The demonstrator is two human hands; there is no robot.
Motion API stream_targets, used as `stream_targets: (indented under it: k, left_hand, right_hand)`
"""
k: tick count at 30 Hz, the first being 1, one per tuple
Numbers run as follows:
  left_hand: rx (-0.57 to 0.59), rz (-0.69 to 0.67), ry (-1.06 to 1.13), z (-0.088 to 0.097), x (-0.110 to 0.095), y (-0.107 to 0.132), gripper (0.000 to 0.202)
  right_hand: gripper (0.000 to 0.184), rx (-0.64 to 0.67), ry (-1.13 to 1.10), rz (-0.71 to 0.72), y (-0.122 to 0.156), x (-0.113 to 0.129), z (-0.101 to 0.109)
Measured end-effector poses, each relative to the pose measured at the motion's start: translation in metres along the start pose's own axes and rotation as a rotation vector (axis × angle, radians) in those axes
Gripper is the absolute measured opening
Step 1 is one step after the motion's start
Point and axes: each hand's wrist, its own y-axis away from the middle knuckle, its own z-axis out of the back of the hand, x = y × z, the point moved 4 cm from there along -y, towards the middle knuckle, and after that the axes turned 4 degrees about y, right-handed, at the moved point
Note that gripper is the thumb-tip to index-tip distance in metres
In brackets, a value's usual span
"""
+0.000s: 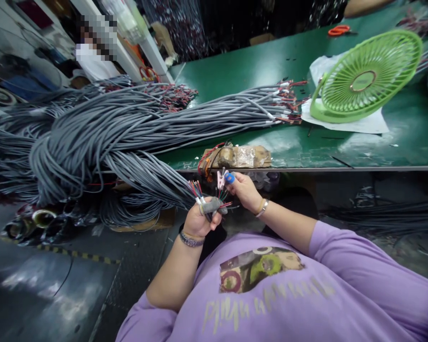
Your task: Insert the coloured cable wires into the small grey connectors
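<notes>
My left hand (199, 218) is closed around grey cables (196, 201), whose white-banded ends fan out into thin coloured wires (197, 188). More thin wires, red and dark green, stick out past its fingertips. Just above and to the right, my right hand (245, 191) pinches a small pale pink clip-like piece (220, 180) close to those wire ends. A blue wrap (230, 177) covers one of its fingertips. The exact contact between fingers, clip and wires is too small to tell. From the left hand, the cables run back to a large bundle (146, 175).
Thick grey cable bundles (128, 118) spread over the green table (235, 71). A taped block (251, 156) with orange wires lies at its front edge. A green fan (365, 78) stands right, near orange-handled scissors (338, 31). Another person (94, 61) is at back left.
</notes>
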Motion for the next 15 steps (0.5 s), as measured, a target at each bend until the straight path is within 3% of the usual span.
stream_targets:
  k: [3, 8, 15]
  left_hand:
    - [0.026, 0.025, -0.010, -0.002, 0.000, -0.004, 0.033]
    - [0.021, 0.041, -0.006, 0.000, 0.002, -0.009, 0.032]
    - [0.028, 0.046, 0.017, 0.001, 0.006, -0.011, 0.032]
  right_hand:
    - [0.057, 0.000, -0.059, -0.041, -0.002, -0.004, -0.004]
    - [0.055, 0.116, -0.292, -0.277, -0.003, -0.007, -0.018]
    - [0.051, 0.070, -0.416, -0.305, -0.002, -0.001, -0.023]
